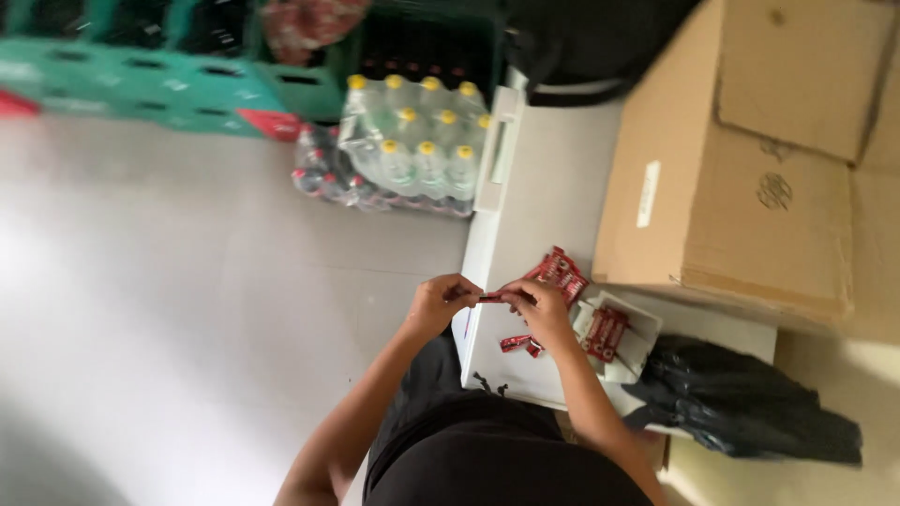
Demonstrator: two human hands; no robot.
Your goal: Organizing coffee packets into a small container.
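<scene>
My left hand [441,302] and my right hand [536,305] meet over the edge of a white chest-like surface [539,201]. Together they pinch one small red sachet [490,298] between the fingertips. More red sachets [560,271] lie on the white surface just beyond my right hand. A pair of loose red sachets [520,344] lies below it. A small white box [628,347] with red sachets inside sits to the right of my right forearm.
A large brown cardboard box [750,159] stands on the white surface at the right. A black plastic bag [741,398] lies at the lower right. Shrink-wrapped bottles with yellow caps [417,141] and green crates [150,75] stand on the grey floor.
</scene>
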